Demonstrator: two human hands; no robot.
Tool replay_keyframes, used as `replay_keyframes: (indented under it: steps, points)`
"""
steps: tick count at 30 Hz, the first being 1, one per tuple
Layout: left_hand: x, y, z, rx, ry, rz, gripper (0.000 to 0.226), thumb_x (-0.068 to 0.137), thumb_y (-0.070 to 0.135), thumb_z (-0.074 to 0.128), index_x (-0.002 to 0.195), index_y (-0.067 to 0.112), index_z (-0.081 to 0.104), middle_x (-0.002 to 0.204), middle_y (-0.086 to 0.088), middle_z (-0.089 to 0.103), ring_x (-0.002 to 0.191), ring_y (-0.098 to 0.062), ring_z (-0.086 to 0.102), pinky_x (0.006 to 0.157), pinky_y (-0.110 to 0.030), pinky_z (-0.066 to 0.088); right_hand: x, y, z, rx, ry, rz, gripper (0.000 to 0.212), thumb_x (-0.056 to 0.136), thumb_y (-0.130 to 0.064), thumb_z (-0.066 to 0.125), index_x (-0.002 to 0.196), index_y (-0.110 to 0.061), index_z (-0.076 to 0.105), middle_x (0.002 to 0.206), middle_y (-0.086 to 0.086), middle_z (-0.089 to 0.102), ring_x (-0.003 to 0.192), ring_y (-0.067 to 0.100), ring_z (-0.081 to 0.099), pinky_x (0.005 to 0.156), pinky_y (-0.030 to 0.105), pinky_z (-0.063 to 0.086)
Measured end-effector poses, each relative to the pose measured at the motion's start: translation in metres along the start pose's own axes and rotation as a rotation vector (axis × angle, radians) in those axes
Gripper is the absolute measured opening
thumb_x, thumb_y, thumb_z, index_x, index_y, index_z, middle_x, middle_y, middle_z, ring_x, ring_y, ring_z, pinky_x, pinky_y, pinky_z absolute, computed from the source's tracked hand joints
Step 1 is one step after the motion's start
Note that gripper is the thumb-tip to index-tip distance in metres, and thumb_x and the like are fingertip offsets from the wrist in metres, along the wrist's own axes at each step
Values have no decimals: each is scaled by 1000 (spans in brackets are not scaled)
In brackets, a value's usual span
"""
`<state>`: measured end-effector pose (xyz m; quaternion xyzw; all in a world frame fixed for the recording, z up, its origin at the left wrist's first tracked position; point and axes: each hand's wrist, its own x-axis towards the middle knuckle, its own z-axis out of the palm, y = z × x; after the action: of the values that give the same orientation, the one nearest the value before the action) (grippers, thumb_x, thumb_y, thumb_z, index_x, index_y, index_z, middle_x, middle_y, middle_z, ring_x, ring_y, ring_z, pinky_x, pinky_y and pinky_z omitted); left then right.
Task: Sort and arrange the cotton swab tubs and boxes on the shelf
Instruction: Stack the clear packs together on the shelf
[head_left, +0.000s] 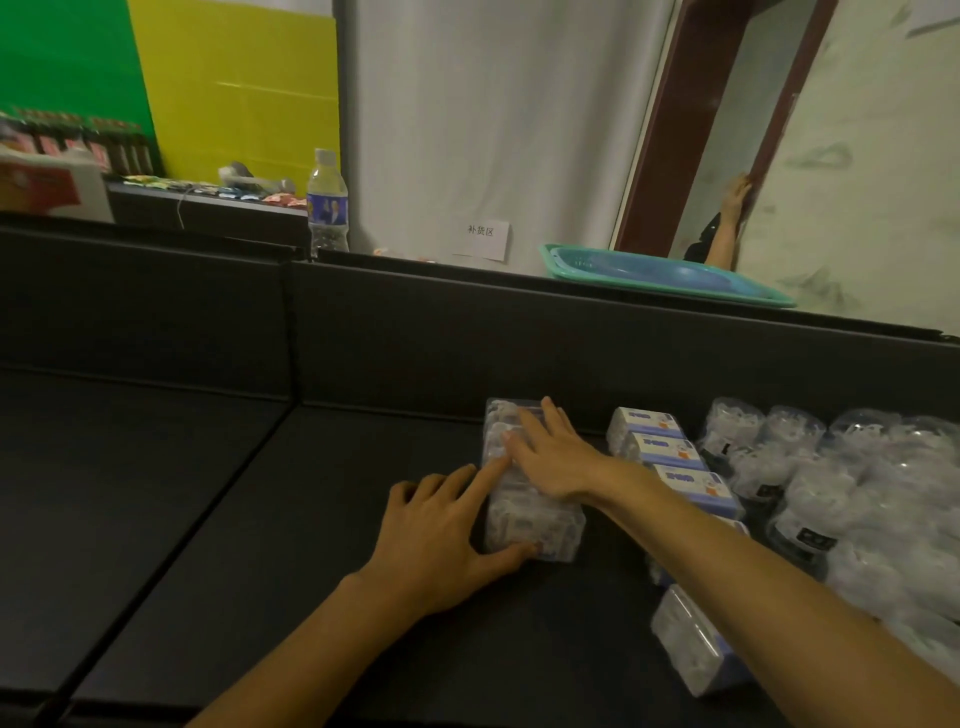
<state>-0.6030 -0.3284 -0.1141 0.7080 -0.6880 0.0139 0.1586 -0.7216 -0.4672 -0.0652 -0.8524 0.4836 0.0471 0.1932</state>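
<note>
A row of clear cotton swab boxes (535, 519) lies on the dark shelf (311, 519), running from the back wall toward me. My left hand (441, 535) presses the row's left side with straight fingers, thumb at its near end. My right hand (550, 452) rests flat on top of the row's far part. To the right stands a line of swab boxes with blue labels (670, 457), partly hidden by my right forearm. Round clear swab tubs (831, 483) crowd the far right. One more clear box (696, 644) lies near the front.
The shelf has a raised back wall (571, 332) and a divider (291, 332) with a second bay to the left. Behind it sit a water bottle (327, 202), a green tray with a blue basin (670, 275), and another person's hand (737, 192) on a door frame.
</note>
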Motion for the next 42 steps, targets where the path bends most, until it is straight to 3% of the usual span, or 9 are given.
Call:
replay_keyframes:
  steps: [26,30,34,38,42]
  points:
    - [-54,-144,-48,-9,-23,-166,89,63,87,15,130,51,-30,155,9,17,140,-14,20,113,-40,15,40,-167,39,162,17,-150,65,99,-50,29,152,-29,-2,157,3,-25,145,26,-17,117,54,10]
    - [-52,-163,-52,-8,-49,-127,92,66,87,24,132,50,-27,155,9,18,139,-13,22,112,-38,16,46,-176,44,254,45,-135,66,98,-53,29,152,-28,0,158,1,-23,147,29,-4,116,53,20]
    - [-42,-175,-51,-112,-29,-103,92,75,79,41,144,44,-10,155,10,17,139,-11,22,113,-38,16,52,-174,44,626,63,-124,70,94,-54,42,152,-27,13,159,-4,-12,143,30,16,105,44,34]
    - [-24,-186,-52,-205,-32,-106,93,76,71,52,147,38,2,156,8,14,139,-13,23,114,-39,20,49,-161,48,791,151,-180,69,94,-49,47,152,-25,17,159,-1,1,142,25,21,103,38,36]
    - [-9,-191,-53,-434,-17,-71,91,76,55,66,143,42,6,149,12,29,131,-6,34,109,-31,31,52,-153,66,906,209,-220,101,69,-75,62,150,-35,17,157,2,20,138,21,34,107,47,40]
